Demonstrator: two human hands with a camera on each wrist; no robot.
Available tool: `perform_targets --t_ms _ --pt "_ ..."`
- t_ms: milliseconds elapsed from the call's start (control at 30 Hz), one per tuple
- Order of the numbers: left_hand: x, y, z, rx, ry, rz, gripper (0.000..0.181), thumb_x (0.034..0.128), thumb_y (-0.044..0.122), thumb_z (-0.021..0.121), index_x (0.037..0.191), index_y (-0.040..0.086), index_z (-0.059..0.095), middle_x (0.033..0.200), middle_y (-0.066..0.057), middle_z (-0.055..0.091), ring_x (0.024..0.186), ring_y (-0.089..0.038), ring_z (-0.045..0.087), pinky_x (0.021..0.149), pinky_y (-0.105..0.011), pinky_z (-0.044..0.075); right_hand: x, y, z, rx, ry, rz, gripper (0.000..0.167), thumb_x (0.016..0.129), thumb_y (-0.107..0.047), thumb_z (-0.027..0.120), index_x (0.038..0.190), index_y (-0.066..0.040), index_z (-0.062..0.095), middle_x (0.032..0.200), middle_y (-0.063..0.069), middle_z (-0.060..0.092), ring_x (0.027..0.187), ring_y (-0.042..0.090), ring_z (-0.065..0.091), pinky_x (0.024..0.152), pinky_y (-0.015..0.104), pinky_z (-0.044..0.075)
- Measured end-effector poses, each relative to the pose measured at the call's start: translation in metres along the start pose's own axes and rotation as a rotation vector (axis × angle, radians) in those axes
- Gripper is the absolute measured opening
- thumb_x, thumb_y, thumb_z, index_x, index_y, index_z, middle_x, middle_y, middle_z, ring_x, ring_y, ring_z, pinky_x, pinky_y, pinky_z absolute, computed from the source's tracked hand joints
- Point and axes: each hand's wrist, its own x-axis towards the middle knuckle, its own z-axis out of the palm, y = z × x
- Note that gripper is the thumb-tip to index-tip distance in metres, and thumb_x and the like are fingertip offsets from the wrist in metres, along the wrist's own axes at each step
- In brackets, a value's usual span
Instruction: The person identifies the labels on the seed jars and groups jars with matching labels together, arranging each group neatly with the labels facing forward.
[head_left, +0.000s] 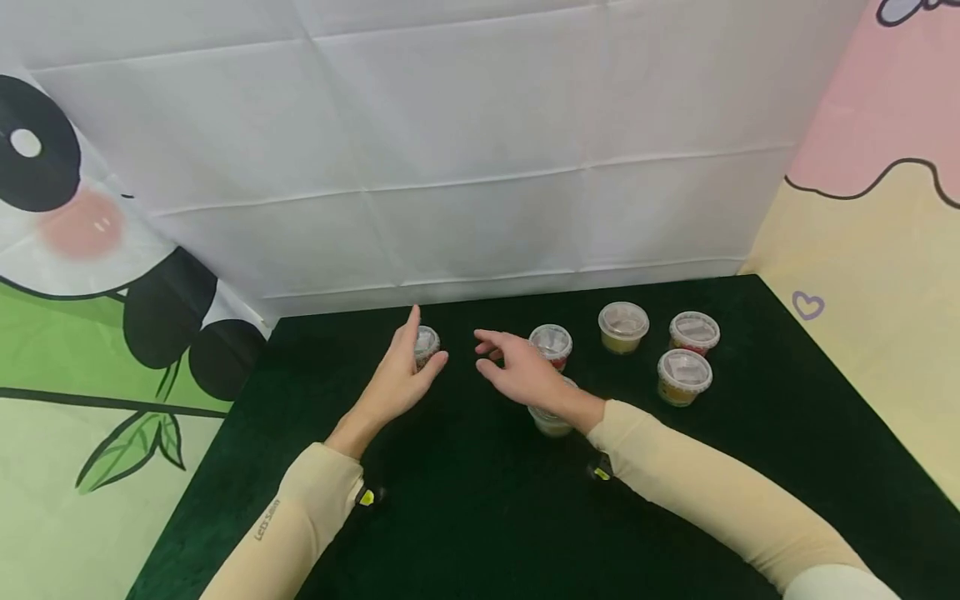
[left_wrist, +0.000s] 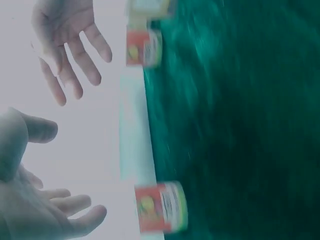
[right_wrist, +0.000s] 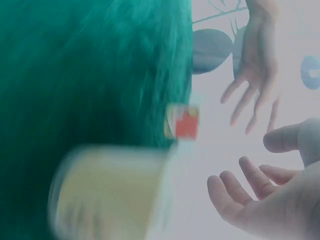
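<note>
My left hand (head_left: 395,372) hovers with fingers extended and thumb spread, partly in front of a small clear-lidded tub (head_left: 427,342). The left wrist view shows that tub's red label (left_wrist: 150,209) apart from the fingers. Opposite, palm facing inward, my right hand (head_left: 528,372) is held in the air with loosely bent fingers and nothing between them. Just behind it stands a tub with red contents (head_left: 551,340). A pale tub (head_left: 551,425) is partly hidden under the right wrist; a blurred pale-yellow tub (right_wrist: 110,195) looms large in the right wrist view.
On the dark green tabletop (head_left: 465,517), farther right, stand a yellowish tub (head_left: 622,329), a red-labelled tub (head_left: 693,332) and a tub with golden contents (head_left: 684,379). A white cloth wall (head_left: 480,225) rises along the back edge, with printed panels at both sides.
</note>
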Motion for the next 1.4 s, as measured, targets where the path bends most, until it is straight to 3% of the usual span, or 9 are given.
perform_targets --t_ms 133,233,400,533,733,900,1067,1400 --pt "-0.010 0.019 0.017 -0.091 -0.101 0.041 0.085 0.1044 0.035 0.058 0.164 0.014 0.001 0.164 -0.020 0.022 0.142 -0.040 0.039 0.110 -0.056 0.039 -0.029 0.014 -0.037 -0.097 0.017 -0.088 0.055 0.103 -0.018 0.061 0.152 0.000 0.041 0.130 0.016 0.061 0.120 0.035 0.059 0.096 0.047 0.052" --pt "-0.017 0.029 0.034 -0.131 -0.192 0.059 0.083 0.1037 0.034 0.060 0.164 0.016 0.006 0.162 -0.019 0.027 0.138 -0.039 0.046 0.106 -0.055 0.044 -0.052 0.030 -0.056 -0.113 0.018 -0.097 0.066 0.102 -0.020 0.064 0.156 0.001 0.033 0.134 0.019 0.058 0.123 0.037 0.058 0.096 0.050 0.053" --pt "-0.026 0.041 0.065 -0.168 -0.335 0.063 0.081 0.1033 0.032 0.061 0.164 0.016 0.010 0.159 -0.018 0.032 0.132 -0.034 0.054 0.102 -0.048 0.049 -0.090 0.059 -0.072 0.003 -0.036 0.010 0.075 0.101 -0.023 0.066 0.159 -0.001 0.024 0.147 0.022 0.048 0.134 0.040 0.049 0.100 0.050 0.050" --pt "-0.028 0.046 0.084 -0.167 -0.407 0.035 0.080 0.1040 0.032 0.059 0.164 0.017 0.008 0.159 -0.018 0.032 0.131 -0.033 0.054 0.100 -0.042 0.052 -0.110 0.079 -0.075 0.114 -0.076 0.086 0.077 0.102 -0.024 0.065 0.160 -0.003 0.021 0.154 0.026 0.038 0.138 0.043 0.043 0.103 0.049 0.049" --pt "-0.027 0.047 0.099 -0.120 -0.425 -0.008 0.083 0.1021 0.038 0.061 0.164 0.017 0.010 0.158 -0.014 0.033 0.131 -0.031 0.055 0.095 -0.037 0.053 -0.117 0.088 -0.072 0.255 -0.140 0.148 0.083 0.100 -0.024 0.067 0.162 -0.006 0.015 0.160 0.026 0.027 0.143 0.044 0.035 0.107 0.053 0.043" --pt "-0.032 0.040 0.103 -0.103 -0.427 -0.004 0.085 0.1016 0.039 0.061 0.163 0.011 0.010 0.153 -0.015 0.038 0.126 -0.029 0.057 0.094 -0.039 0.053 -0.115 0.092 -0.061 0.327 -0.199 0.169 0.083 0.100 -0.021 0.067 0.161 -0.002 0.013 0.161 0.027 0.024 0.144 0.045 0.034 0.109 0.055 0.041" --pt "-0.037 0.035 0.101 -0.087 -0.417 -0.004 0.085 0.1018 0.039 0.061 0.163 0.009 0.011 0.151 -0.015 0.041 0.123 -0.027 0.059 0.092 -0.038 0.054 -0.108 0.092 -0.049 0.321 -0.218 0.179 0.084 0.100 -0.023 0.067 0.161 -0.001 0.013 0.160 0.027 0.027 0.141 0.045 0.038 0.107 0.053 0.043" --pt "-0.028 0.042 0.104 -0.080 -0.439 -0.001 0.082 0.1023 0.039 0.060 0.163 0.010 0.014 0.149 -0.010 0.045 0.120 -0.021 0.060 0.091 -0.032 0.053 -0.105 0.093 -0.057 0.290 -0.239 0.209 0.085 0.099 -0.025 0.068 0.161 -0.002 0.015 0.158 0.026 0.031 0.140 0.043 0.041 0.106 0.049 0.046"
